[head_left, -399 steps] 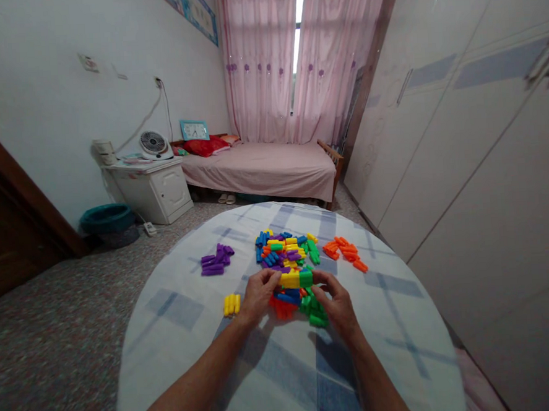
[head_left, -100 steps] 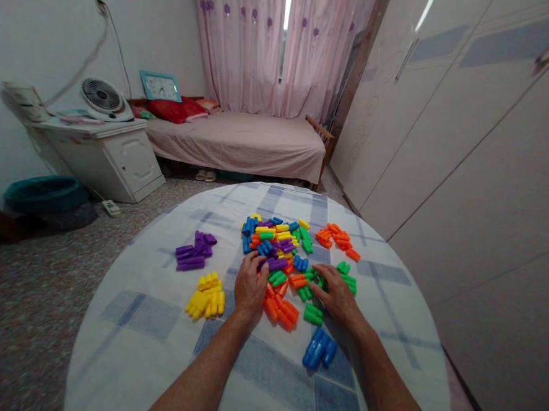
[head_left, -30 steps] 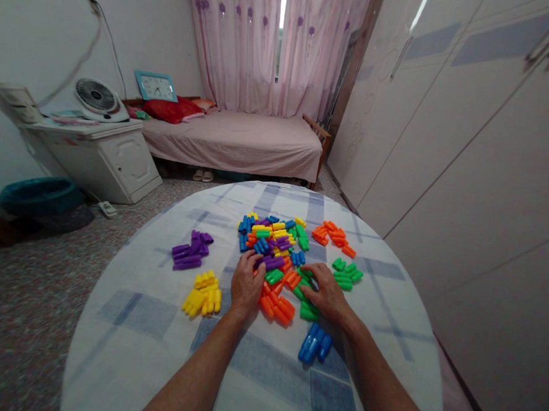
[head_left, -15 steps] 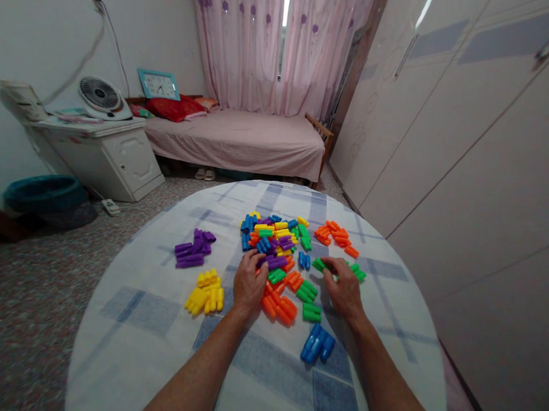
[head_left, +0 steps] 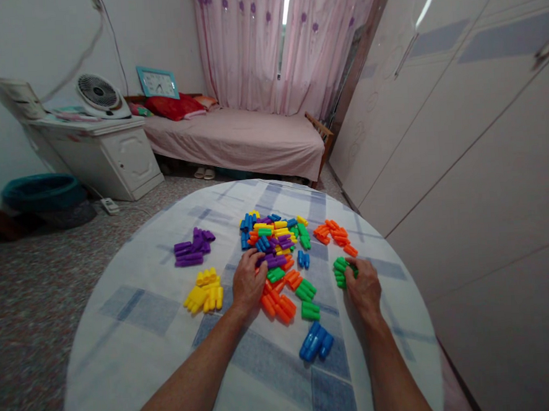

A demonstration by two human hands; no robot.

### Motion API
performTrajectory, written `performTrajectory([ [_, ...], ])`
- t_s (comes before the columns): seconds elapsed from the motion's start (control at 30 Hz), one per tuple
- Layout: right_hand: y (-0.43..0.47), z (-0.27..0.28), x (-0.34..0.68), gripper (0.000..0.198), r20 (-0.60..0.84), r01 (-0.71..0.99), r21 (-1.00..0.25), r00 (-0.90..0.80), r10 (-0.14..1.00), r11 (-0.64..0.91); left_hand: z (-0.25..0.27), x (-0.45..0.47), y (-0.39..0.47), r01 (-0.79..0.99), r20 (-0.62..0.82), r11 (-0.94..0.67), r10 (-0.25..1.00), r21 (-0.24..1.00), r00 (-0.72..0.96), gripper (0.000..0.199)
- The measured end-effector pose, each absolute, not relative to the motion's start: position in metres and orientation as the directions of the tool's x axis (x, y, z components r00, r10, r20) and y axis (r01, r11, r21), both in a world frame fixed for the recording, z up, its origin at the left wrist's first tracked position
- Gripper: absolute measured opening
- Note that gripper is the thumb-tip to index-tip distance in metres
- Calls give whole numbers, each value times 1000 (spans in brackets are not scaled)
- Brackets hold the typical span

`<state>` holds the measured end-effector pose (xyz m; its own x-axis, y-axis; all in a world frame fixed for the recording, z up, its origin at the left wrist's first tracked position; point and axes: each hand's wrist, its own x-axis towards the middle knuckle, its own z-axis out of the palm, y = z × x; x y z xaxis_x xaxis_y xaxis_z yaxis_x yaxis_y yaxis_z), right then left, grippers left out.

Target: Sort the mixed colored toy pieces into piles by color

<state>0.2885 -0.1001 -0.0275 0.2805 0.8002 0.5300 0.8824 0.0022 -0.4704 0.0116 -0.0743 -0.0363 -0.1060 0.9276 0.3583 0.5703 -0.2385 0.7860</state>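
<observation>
My left hand (head_left: pixel 248 278) rests at the near left side of a mixed pile of bullet-shaped plastic toy blocks (head_left: pixel 283 233). Its thumb and fingers are apart, beside a purple block (head_left: pixel 274 261) at the pile's edge; whether they touch it I cannot tell. Over on the right, my right hand (head_left: pixel 365 287) has its fingers closed on a green block (head_left: pixel 341 273), among other green ones partly hidden by the hand. Between the hands lie orange blocks (head_left: pixel 278 306), green blocks (head_left: pixel 310 310) and a small blue piece (head_left: pixel 304 259).
Purple blocks (head_left: pixel 193 247) and yellow blocks (head_left: pixel 205 291) form groups on the left. Orange blocks (head_left: pixel 336 234) lie at the far right, blue blocks (head_left: pixel 316 342) near the front. All are on a round table (head_left: pixel 139 362) with a checked cloth. Beyond stands a bed (head_left: pixel 242 130).
My right hand has moved right with the green block, to the other green ones. My left hand has stayed at the pile.
</observation>
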Motion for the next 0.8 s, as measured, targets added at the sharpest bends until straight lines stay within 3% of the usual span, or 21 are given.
performTrajectory([
  [0.2, -101, -19, 276, 25, 519, 861, -503, 234, 822, 72, -35, 12, -75, 569, 355, -236, 929, 787, -105, 24],
  [0.33, -103, -20, 247, 23, 364, 769, -593, -8, 931, 238, -37, 11, -74, 574, 359, -242, 928, 783, -99, 24],
  [0.5, -108, -18, 224, 28, 258, 744, -566, -249, 933, 355, -36, 11, -74, 582, 366, -244, 925, 776, -100, 24],
  [0.8, -114, -10, 226, 35, 210, 757, -540, -303, 929, 369, -37, 12, -74, 578, 378, -258, 921, 774, -95, 23],
])
